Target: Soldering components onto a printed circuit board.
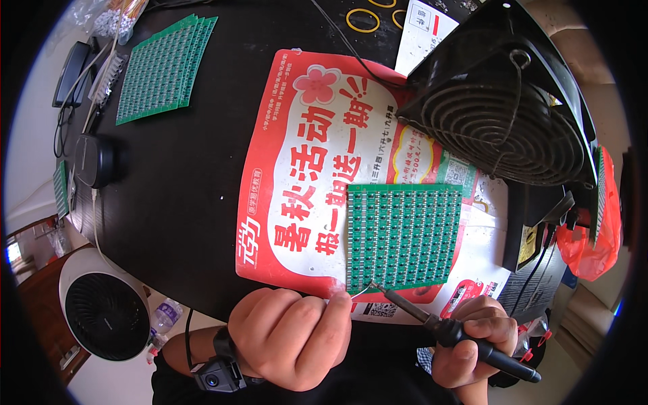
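A green panel of many small circuit boards (405, 236) lies on a red and white printed sheet (260, 223) near the table's front edge. My right hand (472, 337) grips the black handle of a soldering iron (432, 324), its tip pointing up-left at the panel's lower edge. Closed in a pinch just left of that tip, my left hand (290, 337) holds a thin silvery wire (360, 293) that looks like solder wire. The wire's end and the iron's tip meet or nearly meet; exact contact is too small to tell.
A black fan with a wire guard (499, 128) stands at the right, close behind the panel. More green panels (162, 67) are stacked at the far left. Rubber bands (362, 20) lie at the back. A round black device (93, 160) and cables line the left edge.
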A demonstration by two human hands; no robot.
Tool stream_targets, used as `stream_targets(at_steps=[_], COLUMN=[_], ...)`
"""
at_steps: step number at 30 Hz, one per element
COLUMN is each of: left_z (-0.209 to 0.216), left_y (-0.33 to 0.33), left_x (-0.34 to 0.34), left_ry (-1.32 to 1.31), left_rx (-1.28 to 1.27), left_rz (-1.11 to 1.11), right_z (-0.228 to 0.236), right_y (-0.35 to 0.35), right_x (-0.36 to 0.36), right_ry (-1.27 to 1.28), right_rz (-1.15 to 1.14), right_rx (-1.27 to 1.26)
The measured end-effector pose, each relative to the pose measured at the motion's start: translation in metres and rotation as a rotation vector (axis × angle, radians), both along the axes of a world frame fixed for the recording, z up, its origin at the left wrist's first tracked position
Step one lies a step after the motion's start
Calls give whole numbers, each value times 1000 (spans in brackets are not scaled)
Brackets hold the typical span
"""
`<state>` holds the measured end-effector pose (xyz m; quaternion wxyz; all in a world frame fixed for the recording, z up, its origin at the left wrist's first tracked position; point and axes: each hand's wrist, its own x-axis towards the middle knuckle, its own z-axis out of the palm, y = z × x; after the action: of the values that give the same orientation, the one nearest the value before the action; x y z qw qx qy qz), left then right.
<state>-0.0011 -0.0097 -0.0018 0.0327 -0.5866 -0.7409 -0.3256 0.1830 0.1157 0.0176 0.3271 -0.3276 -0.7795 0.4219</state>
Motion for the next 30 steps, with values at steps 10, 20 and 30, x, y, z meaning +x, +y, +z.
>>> stream_targets(at_steps=[10,20,30], left_z=[-7,-5,1], left_y=[1,2,-2], left_x=[-5,-5,-3], left_ry=[61,70,1], left_rx=[91,81,-1], left_rz=[-37,-68,-66], right_z=[-4,-2,-3], right_y=[-2,0,-1], right_x=[-2,-2,0], right_ry=[133,58,55], right_rz=[-21,4,9], right_rx=[-28,11,15])
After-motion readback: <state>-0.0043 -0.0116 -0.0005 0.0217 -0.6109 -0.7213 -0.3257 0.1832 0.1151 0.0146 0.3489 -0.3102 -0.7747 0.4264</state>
